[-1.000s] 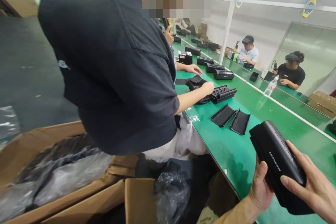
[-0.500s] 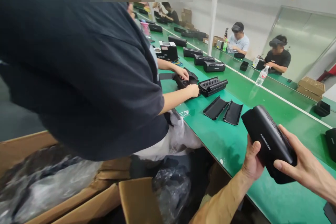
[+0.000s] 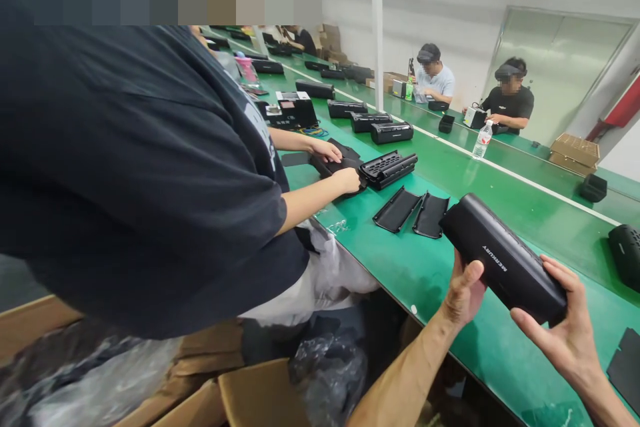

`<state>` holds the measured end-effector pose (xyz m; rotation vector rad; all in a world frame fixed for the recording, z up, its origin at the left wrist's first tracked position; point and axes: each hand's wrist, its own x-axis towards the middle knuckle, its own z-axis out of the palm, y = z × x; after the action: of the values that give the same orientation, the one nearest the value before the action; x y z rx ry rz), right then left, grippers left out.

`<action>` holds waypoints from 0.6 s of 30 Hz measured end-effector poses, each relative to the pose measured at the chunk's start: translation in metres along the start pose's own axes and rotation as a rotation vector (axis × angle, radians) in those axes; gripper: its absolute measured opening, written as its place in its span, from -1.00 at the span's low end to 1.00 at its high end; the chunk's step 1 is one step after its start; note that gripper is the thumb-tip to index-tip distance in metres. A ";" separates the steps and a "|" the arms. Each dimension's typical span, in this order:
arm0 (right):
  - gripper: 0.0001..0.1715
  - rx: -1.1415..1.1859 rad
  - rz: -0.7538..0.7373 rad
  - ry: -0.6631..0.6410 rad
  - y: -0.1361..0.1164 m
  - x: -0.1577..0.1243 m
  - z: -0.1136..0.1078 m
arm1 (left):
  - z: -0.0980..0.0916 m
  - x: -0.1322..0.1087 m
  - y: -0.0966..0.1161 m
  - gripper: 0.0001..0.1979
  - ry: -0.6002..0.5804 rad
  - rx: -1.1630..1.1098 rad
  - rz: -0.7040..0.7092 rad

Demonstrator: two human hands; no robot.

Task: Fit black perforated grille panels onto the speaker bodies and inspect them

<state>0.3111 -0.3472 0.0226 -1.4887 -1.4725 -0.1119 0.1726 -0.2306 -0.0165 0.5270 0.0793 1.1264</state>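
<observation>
A long black plastic casing with white MERKURY lettering is held tilted above the green table. My left hand supports its near side from below, with the thumb up against the edge. My right hand grips the right end between thumb and fingers; some fingertips are hidden behind it. Past the casing's upper left end, two curved black panels lie on the table. An opened black housing with slots sits beyond them.
Close on my left, a co-worker in a dark shirt works on a black part with both hands. Finished-looking casings line the green conveyor. A water bottle stands across it. Cardboard boxes with plastic wrap are below left.
The casing has turned so its lettered side faces me more fully. My right hand has shifted round its right end, with the palm turned more upward. My view has swung slightly right.
</observation>
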 end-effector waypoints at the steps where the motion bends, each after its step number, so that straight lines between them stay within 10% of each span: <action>1: -0.21 -0.012 0.020 -0.017 0.000 -0.001 -0.008 | -0.006 0.005 0.013 0.12 -0.023 0.050 0.007; 9: -0.18 -0.027 -0.039 -0.164 0.016 -0.007 -0.044 | -0.017 0.039 0.107 0.05 -0.375 0.641 -0.023; 14: -0.19 -0.047 0.032 -0.221 0.012 -0.005 -0.060 | -0.014 0.032 0.082 -0.07 -0.244 0.473 0.043; 18: 0.28 0.163 0.091 -0.170 0.004 -0.010 -0.055 | -0.012 0.021 0.033 -0.40 -0.078 0.082 -0.040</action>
<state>0.3419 -0.3905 0.0414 -1.4571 -1.5070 0.1902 0.1504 -0.1969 -0.0083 0.6396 0.0683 1.0657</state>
